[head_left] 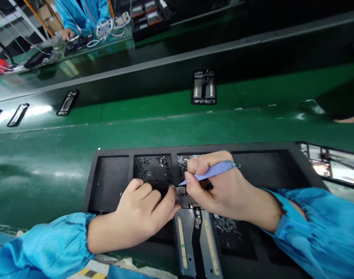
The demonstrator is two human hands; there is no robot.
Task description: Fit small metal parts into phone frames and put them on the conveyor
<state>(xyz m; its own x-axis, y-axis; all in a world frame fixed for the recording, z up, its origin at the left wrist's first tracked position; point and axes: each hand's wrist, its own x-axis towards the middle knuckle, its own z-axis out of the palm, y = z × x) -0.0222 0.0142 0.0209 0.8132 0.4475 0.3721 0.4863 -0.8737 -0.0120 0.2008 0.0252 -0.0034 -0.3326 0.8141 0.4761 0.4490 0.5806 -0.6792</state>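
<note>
My right hand [223,186] grips a slim purple pointed tool [213,171] like a pen, its tip down at the top edge of an opened phone chassis [185,232]. Whether the tool is tweezers or a pry stick I cannot tell. My left hand [149,211] is closed, with thumb and forefinger pinching the chassis's upper left corner close to the tip. Metal plates, a black flex cable and two pale adhesive strips show on the chassis. It lies over a black compartment tray [91,182]; my fingers partly hide its top end.
Small loose parts [149,164] lie in the tray's compartments. Another phone chassis [204,87] rests on the green conveyor [147,106], with several more at left. A framed panel [336,166] stands at right. Across the line, a person in blue sleeves [83,15] works near cables and a black box [150,23].
</note>
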